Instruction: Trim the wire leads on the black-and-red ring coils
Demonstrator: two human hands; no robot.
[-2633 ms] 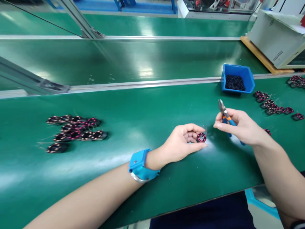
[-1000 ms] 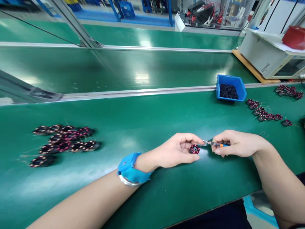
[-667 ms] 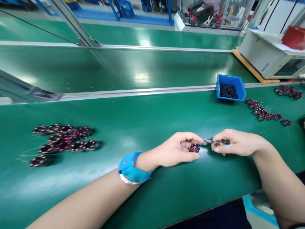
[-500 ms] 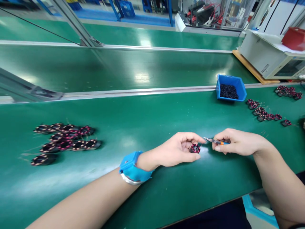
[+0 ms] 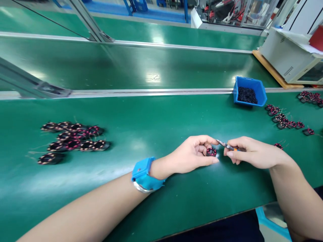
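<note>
My left hand (image 5: pixel 193 153) grips a small wound motor stator (image 5: pixel 211 152), a dark ring with pink-red segments, between its fingers just above the green bench. A blue band circles that wrist. My right hand (image 5: pixel 246 151) is closed around small pliers (image 5: pixel 228 146) with orange and dark handles. Their metal tip points left and reaches my left index fingertip, just above the stator. Whether the jaws hold a wire is too small to tell. Behind my right wrist, another stator (image 5: pixel 278 146) is partly visible on the bench.
Several stators (image 5: pixel 73 144) with thin wire ends lie grouped at left, more (image 5: pixel 284 121) at right. A blue bin (image 5: pixel 263 99) of small black pieces stands near the metal rail (image 5: pixel 156 92). A light-grey machine (image 5: pixel 280 57) sits on a wooden board at far right.
The pliers' tip has swung up and come to my left index fingertip. The stator stays in my left hand. The whole view has shifted slightly, revealing the stator behind my right wrist.
</note>
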